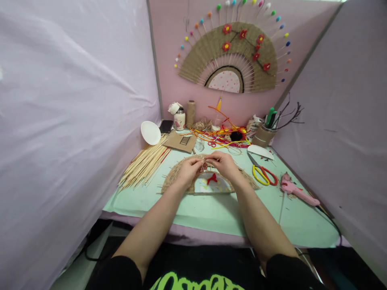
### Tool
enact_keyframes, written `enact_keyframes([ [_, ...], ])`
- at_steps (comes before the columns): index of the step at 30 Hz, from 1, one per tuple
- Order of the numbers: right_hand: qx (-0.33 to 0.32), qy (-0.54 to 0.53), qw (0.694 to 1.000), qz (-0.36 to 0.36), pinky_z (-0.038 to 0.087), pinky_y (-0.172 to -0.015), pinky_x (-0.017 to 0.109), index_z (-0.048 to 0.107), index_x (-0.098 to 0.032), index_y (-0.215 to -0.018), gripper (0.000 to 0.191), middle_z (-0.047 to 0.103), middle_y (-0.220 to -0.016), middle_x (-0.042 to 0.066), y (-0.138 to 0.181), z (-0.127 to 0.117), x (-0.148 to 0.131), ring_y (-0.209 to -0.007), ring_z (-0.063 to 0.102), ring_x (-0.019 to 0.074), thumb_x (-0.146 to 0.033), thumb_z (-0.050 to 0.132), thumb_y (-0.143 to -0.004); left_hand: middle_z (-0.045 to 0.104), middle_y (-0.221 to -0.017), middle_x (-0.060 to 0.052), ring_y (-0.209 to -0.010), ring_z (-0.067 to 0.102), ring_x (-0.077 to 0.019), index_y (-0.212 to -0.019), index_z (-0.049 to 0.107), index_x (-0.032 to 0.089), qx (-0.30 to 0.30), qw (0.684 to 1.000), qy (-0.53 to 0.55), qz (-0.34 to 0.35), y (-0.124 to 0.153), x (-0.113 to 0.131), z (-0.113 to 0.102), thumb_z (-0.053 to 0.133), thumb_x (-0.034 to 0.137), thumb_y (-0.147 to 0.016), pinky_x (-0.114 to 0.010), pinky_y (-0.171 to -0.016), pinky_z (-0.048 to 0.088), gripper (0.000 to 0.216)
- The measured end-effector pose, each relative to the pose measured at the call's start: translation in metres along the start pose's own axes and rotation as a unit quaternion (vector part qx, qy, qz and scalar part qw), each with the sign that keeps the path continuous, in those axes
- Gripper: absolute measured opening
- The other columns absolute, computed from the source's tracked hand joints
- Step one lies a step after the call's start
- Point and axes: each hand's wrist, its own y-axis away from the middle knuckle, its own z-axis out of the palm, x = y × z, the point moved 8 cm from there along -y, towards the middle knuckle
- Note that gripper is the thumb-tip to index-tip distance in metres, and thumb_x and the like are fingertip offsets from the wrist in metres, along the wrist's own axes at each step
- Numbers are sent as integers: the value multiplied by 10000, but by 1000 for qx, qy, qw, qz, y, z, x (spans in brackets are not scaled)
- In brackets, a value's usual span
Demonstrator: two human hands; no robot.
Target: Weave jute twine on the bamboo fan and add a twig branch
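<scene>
A small woven fan [174, 177] of brown twine on thin sticks lies on the table in front of me, its curved edge facing away. Its pale inner half-circle [222, 186] carries a red piece shaped like a bow [212, 179]. Over the upper middle of the fan, my left hand [190, 170] is closed in a pinch. Close beside it, my right hand [224, 164] pinches too, fingertips nearly meeting the left ones. A thin pale strand shows between the fingertips; its ends are hidden.
Bamboo sticks [145, 163] and cardboard [180, 141] lie left. Coloured pipe cleaners [223, 139] spread behind the fan. Scissors [262, 171] and a pink glue gun [299, 192] with a cord lie right. A pen holder [264, 136] stands at back; a large decorated fan [205, 56] hangs above.
</scene>
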Motion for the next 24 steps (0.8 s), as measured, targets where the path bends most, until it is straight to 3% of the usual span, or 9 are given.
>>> enact_keyframes([
  [10,-7,14,1000,12,437,-712,294,730,-209,-801,139,704,-802,51,0,4,3,-754,610,179,-272,609,-774,658,-657,-34,-606,584,-124,-718,694,148,9,998,-67,10,1,2,1,699,273,-702,-244,-609,450,127],
  [24,-2,6,1000,31,414,-646,281,688,-193,-774,173,672,-750,33,3,1,1,-679,566,158,-328,580,-781,661,-658,-35,-610,579,-143,-711,700,163,8,990,-137,26,-3,-4,-4,673,309,-708,-256,-602,444,148],
])
